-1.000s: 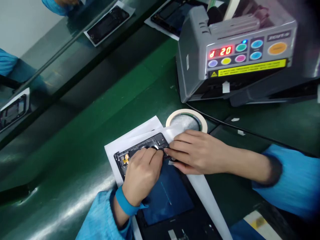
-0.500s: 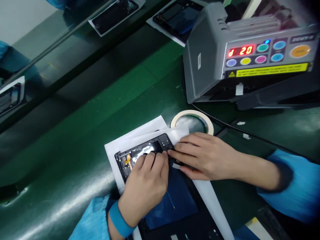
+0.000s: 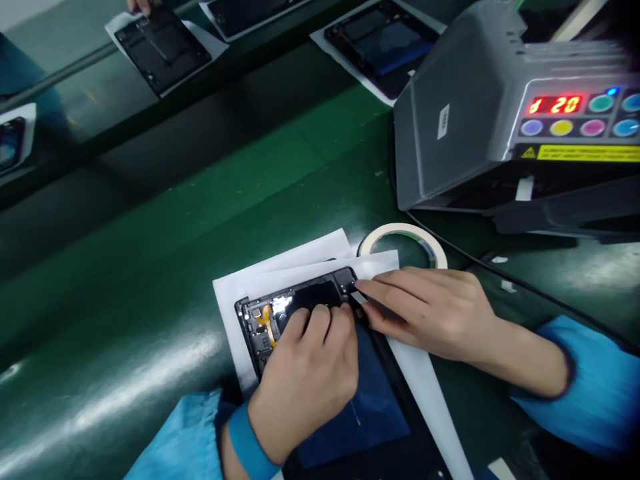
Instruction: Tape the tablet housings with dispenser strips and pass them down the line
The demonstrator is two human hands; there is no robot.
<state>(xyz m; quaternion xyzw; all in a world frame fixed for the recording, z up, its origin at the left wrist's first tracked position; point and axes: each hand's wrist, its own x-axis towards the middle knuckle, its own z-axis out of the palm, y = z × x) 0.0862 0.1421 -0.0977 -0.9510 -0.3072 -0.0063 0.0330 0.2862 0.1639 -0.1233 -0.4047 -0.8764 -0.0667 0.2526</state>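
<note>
An opened tablet lies on white paper sheets, its inner parts and an orange flex cable exposed at the upper left end. My left hand rests over the tablet with fingers curled down and closed; whatever is under its fingertips is hidden. At the tablet's upper right edge, my right hand pinches a small pale piece of tape between thumb and index finger. A blue band circles my left wrist.
A grey tape dispenser with a red display stands at upper right, its cable crossing the green table. A tape roll lies behind the paper. More tablets lie at the back. Another person's hand touches one at upper left.
My right hand's fingers have gone from lying along the tablet's edge to pinching the tape piece. Another person's hand with a tablet has appeared at upper left. The view has shifted slightly.
</note>
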